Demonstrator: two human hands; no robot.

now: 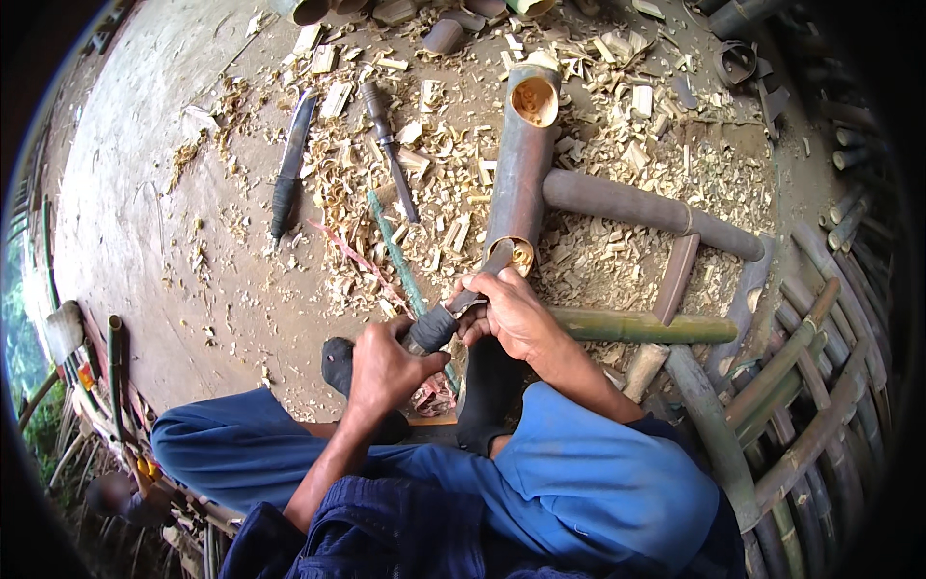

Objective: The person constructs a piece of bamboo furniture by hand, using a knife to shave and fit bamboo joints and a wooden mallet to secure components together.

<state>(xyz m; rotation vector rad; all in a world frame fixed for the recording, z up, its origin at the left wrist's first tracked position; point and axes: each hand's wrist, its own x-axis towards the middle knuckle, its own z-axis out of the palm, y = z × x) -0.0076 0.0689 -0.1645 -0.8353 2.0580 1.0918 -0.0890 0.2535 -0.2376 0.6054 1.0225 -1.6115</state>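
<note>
Blue-trousered knees [579,473], both hands gripping 1 knife [453,314], bamboo tube [521,164], shavings-strewn dirt floor [145,212]

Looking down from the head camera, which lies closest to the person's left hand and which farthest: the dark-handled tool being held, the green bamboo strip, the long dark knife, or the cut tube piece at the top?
1. Dark-handled tool: inside the left hand.
2. Green bamboo strip: just beyond, up and slightly right.
3. Long dark knife: farther off, upper left on the floor.
4. Cut tube piece: farthest, at the top edge among shavings.
</note>
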